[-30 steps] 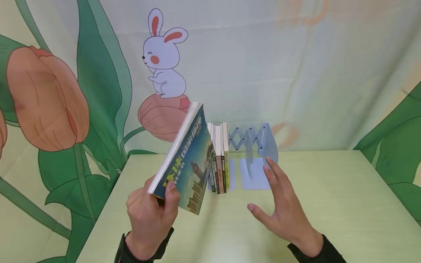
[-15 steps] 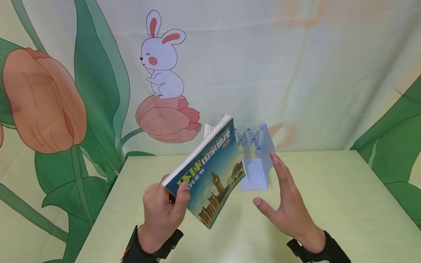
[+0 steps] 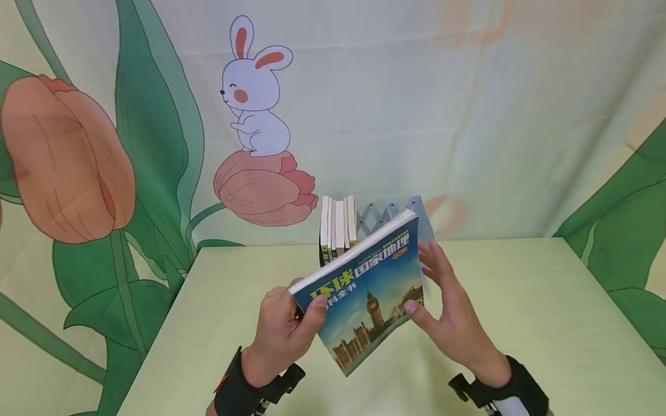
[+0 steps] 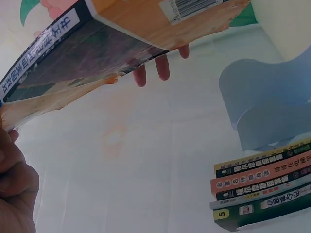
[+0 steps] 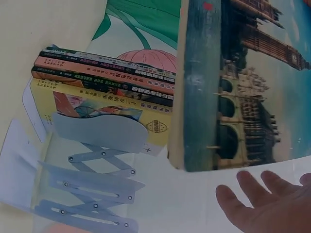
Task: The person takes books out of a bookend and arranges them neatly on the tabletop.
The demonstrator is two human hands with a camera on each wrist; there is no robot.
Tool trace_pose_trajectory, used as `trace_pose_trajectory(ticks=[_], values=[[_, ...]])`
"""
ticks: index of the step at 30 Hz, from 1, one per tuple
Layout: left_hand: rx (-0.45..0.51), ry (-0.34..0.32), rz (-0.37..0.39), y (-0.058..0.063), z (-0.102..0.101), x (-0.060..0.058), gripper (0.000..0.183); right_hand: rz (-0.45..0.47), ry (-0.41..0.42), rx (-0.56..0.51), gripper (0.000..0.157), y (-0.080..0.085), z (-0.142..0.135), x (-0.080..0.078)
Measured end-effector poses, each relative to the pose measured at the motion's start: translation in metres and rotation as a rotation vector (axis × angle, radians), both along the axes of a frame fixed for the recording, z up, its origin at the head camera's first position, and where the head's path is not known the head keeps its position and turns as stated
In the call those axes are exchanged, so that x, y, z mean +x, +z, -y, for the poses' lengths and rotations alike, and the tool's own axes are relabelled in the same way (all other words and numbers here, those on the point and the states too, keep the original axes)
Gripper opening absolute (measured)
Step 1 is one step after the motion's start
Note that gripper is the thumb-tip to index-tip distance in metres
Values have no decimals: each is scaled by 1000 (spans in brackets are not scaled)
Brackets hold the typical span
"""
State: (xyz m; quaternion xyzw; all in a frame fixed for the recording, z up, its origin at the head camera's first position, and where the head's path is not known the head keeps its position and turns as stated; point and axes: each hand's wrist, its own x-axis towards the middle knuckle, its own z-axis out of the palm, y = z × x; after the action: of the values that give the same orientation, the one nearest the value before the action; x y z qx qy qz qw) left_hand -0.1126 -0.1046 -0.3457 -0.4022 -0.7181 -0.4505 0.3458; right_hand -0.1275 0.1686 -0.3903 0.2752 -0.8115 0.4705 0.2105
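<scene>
My left hand point(image 3: 283, 329) grips a thick paperback book point(image 3: 382, 277) by its left corner, thumb on the front cover. The cover is blue with a clock tower and yellow and white lettering; it is held tilted above the table. My right hand point(image 3: 458, 318) is at the book's right edge, thumb overlapping the cover's edge and fingers extended behind it. In the right wrist view, the right fingers point(image 5: 255, 189) lie straight beside the cover. Behind the held book, several thin books point(image 5: 97, 92) stand in a row against a light-blue expandable bookend point(image 5: 97, 184).
The pale yellow-green table point(image 3: 531, 300) reaches back to a printed curtain point(image 3: 374, 115) with a rabbit and tulips. In the left wrist view, rounded blue divider plates point(image 4: 272, 92) stand beside the row of book spines point(image 4: 262, 184).
My left hand has carried the book to the right and turned its cover more toward the head camera. The right hand, earlier apart from the book, is now at its right edge.
</scene>
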Motion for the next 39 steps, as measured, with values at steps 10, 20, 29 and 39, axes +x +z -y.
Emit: trace_pose_trajectory(ticks=[10, 20, 29, 39], values=[[69, -149, 279, -2, -3, 3, 33, 235, 242, -120, 68, -5, -7, 3], [128, -227, 402, -6, -4, -6, 29, 163, 242, -198, 48, -11, -4, 14], [185, -256, 487, -9, -9, -14, 29, 185, 152, -284, 44, -17, 1, 25], [73, -307, 792, -18, -21, -13, 63, 185, 49, -383, 53, -20, 2, 29]])
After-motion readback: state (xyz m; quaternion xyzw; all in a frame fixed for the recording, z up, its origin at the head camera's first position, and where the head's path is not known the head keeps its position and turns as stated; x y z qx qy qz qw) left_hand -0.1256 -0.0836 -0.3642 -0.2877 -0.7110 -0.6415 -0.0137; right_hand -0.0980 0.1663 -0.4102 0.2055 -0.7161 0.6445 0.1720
